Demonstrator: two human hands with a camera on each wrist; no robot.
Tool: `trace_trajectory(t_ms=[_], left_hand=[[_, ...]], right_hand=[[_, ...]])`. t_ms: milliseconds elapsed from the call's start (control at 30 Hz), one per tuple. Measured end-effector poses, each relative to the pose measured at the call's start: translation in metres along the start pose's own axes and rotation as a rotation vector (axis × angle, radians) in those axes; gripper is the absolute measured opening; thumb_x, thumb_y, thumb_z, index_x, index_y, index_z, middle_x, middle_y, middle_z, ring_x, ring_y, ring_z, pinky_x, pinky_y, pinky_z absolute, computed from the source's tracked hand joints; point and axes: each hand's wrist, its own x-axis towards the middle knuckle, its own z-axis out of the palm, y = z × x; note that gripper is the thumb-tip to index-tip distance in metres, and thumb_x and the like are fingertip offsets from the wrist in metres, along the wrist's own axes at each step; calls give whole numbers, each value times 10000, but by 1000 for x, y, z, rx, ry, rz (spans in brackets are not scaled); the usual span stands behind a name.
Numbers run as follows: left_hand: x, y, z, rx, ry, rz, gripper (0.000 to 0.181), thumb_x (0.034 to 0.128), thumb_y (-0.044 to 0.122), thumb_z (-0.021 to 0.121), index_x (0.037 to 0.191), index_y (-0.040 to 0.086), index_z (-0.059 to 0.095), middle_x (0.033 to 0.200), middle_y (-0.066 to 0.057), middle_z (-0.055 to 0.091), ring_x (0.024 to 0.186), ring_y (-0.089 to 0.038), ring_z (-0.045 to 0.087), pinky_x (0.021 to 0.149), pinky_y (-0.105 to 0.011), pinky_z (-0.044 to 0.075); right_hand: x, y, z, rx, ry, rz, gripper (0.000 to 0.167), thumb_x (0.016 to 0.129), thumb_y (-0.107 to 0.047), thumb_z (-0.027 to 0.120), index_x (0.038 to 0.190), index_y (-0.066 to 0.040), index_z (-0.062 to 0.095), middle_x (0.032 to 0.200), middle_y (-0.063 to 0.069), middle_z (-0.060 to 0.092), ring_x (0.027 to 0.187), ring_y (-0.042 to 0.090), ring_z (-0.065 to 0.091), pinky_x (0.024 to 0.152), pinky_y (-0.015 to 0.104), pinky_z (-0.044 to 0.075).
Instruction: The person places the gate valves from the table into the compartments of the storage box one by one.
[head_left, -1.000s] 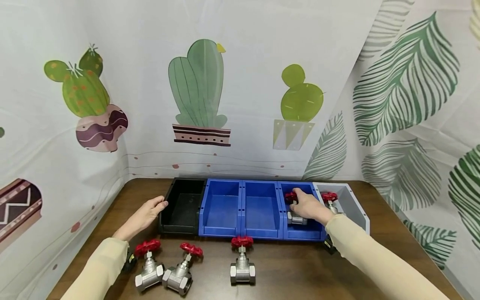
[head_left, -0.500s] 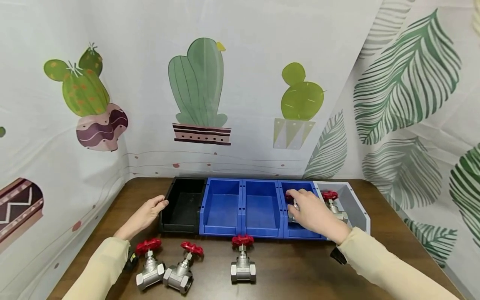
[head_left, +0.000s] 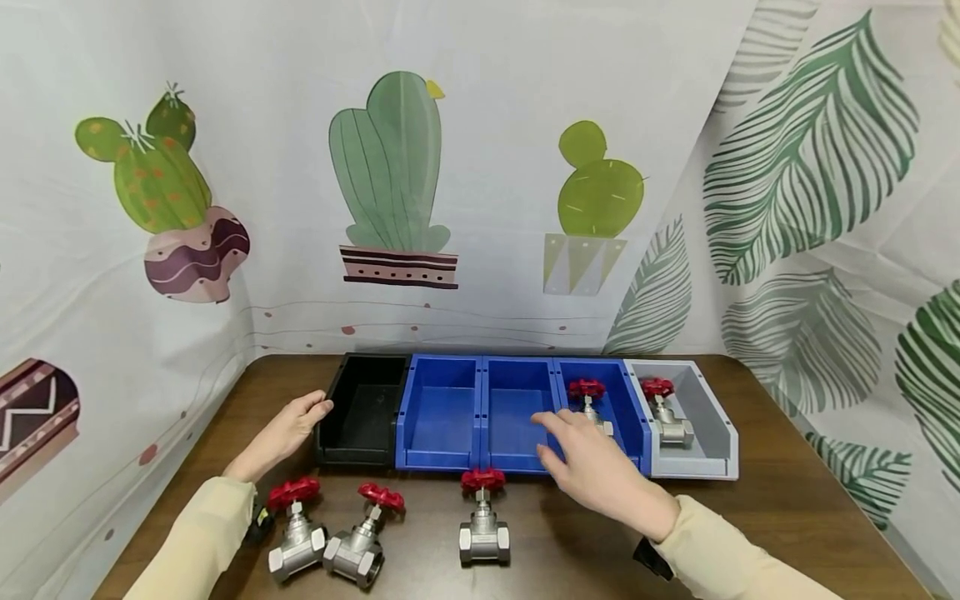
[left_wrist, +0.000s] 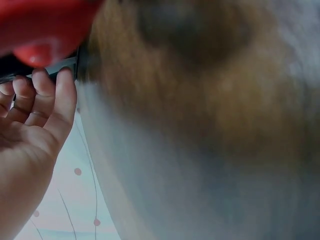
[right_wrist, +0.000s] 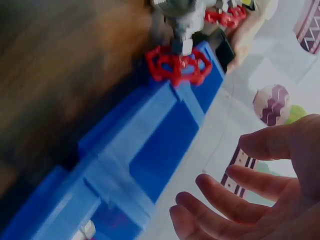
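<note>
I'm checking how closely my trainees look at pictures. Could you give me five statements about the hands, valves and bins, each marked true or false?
1. The light grey bin has a single valve in it. True.
2. The right hand grips a valve. False: the right hand holds nothing, and its fingers are apart.
3. Three valves are on the table. True.
4. The black bin stands at the far right. False: the black bin is at the far left, the light grey one at the far right.
5. The left hand is at the black bin's left side. True.
</note>
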Motion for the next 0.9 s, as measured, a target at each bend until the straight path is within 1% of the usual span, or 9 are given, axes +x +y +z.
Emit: trace_trajectory(t_ms=[100,167,267,433,567,700,733,800,900], left_hand=[[0,-1,-1,29,-6,-1,191,1043,119,465,864,51,458,781,-7,421,791,-169,476,705,-309,387],[0,-1,-1,26,-13,-11,198,1047,147,463,874,51,462,788,-17,431,804,-186,486,717,-323,394],[0,1,-1,20,-15,-17,208,1049,176,462,890,43,476,811,-36,458,840,-221,505,744,-357,409],[1,1,0,19,-13,-32,233,1053,223,456,924,35,504,858,-61,504,914,-272,538,803,-433,430],[1,1,0,19,-13,-35,244,1054,229,453,901,42,486,824,-50,466,873,-258,521,771,-408,422],[0,2,0,1,-7,-40,233,1049,189,464,867,44,458,776,-42,407,802,-236,478,723,-356,392],[0,3,0,3,-4,-36,219,1048,183,467,895,27,482,803,-50,453,832,-234,501,737,-354,407],[-1,3,0,-10,-13,-33,215,1048,179,467,916,10,488,836,-72,488,867,-246,514,758,-366,412],[-3,3,-2,-11,-25,-42,220,1053,204,459,965,8,508,922,-90,545,951,-262,536,814,-404,427]], right_hand=[[-6,-8,10,23,-11,-19,369,876,-158,700,1223,-54,626,1040,54,655,969,228,619,830,418,511],[-10,-12,18,40,-39,-25,387,882,-164,696,1246,-60,613,1059,54,655,983,231,617,839,424,510],[-14,-18,28,113,-102,-16,420,893,-164,685,1289,-73,581,1073,70,657,985,243,618,839,446,503],[-15,-21,41,290,-209,27,466,915,-179,656,1348,-79,518,996,37,658,874,156,606,744,366,499],[-12,-22,51,416,-263,66,478,914,-183,657,1351,-68,501,892,-34,634,731,65,586,677,290,480],[-11,-23,59,607,-342,141,528,906,-149,659,1380,-45,452,835,-50,614,540,106,593,600,261,476],[-11,-24,61,660,-361,161,550,900,-134,659,1391,-37,432,839,-37,620,513,132,593,580,262,476],[-10,-25,66,756,-393,192,585,887,-98,658,1408,-25,402,852,0,626,493,172,582,533,273,470],[-9,-28,72,863,-408,218,628,856,-51,671,1413,-22,383,869,51,620,550,170,572,512,279,461]])
